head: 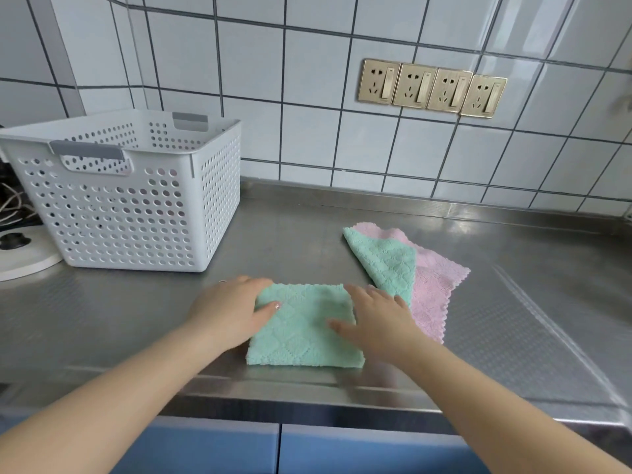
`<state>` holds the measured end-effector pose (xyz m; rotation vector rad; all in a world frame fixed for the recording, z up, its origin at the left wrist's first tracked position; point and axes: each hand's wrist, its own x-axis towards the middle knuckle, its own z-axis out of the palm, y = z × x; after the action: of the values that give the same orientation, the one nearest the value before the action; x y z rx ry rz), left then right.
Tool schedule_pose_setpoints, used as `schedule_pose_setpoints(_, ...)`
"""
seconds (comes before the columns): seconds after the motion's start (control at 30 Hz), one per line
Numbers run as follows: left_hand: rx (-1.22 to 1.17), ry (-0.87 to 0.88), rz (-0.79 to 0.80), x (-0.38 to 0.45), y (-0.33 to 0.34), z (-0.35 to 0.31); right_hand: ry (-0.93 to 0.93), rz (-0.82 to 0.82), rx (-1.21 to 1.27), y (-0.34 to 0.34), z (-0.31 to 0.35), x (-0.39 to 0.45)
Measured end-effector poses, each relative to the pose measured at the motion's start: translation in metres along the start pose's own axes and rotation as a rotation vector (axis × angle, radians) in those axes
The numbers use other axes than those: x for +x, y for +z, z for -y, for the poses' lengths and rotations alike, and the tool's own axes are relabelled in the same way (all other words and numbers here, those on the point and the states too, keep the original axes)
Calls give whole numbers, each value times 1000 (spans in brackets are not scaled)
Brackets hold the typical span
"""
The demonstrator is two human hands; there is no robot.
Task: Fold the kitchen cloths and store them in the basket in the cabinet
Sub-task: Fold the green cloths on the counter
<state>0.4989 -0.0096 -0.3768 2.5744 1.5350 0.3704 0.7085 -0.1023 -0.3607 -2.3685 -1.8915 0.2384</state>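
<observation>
No readable text, labels, brands or numbers anywhere.

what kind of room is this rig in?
Most likely a home kitchen: a stainless steel countertop against a white tiled wall, a row of four wall sockets, and blue cabinet doors below. Both hands press a green kitchen cloth flat.

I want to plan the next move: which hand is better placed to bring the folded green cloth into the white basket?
Probably the left hand: it already rests on the folded green cloth's left edge, the side facing the white basket. The right hand lies on the far side.
</observation>
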Motion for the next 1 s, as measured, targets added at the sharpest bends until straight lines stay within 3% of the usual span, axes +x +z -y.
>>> schedule_pose_setpoints(0.13, -82, 30, 51, -14, -4, 5, -2, 51, 103, -5, -8, -11)
schedule_pose_setpoints(0.27, -273, 26, 39, -16, 4, 2, -33, -11, 242, 0, 7, -14)
schedule_pose_setpoints(0.43, -619, -72, 11, -18, -4, 12, 39, -33, 681, 5, 20, -11)
schedule_pose_setpoints(0.57, -803, -186, -76, -26, -30, 38, 39, 53, 956, 12, 51, -5)
schedule_pose_setpoints(0.67, -785, -247, -100, -36, -49, 71, -32, 147, 1088, 16, 87, -1)
schedule_pose_setpoints(0.87, -608, -354, -92, -55, -68, 122, -130, 251, 1072, 31, 143, 12)
schedule_pose_setpoints(1.0, -454, -378, -23, -62, -62, 140, -204, 181, 724, 41, 159, 17)
